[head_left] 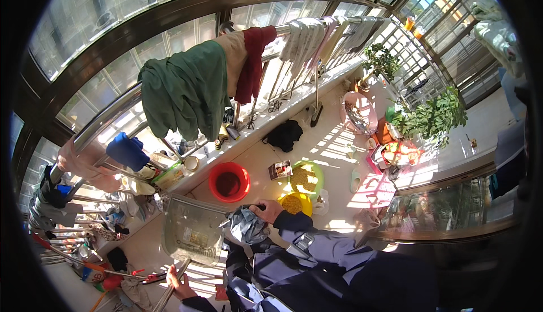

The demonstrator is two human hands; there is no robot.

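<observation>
My left hand (180, 283) is closed around the metal handle (166, 296) of a translucent grey dustpan (195, 205). The wide, box-like pan stands ahead of that hand, and a printed patch shows in it. My right hand (267, 211) grips the upper edge of a crumpled grey-blue plastic bag (249, 227) beside the pan's right side. The bag hangs in front of my body, and its lower part merges with my dark clothes.
A red basin (229, 182), a yellow bowl (296, 204) and a green basin (306, 177) stand on the tiled floor ahead. A black cloth (284, 135) lies beyond them. Laundry, including a green garment (184, 88), hangs on the railing. Potted plants (431, 117) stand at the right.
</observation>
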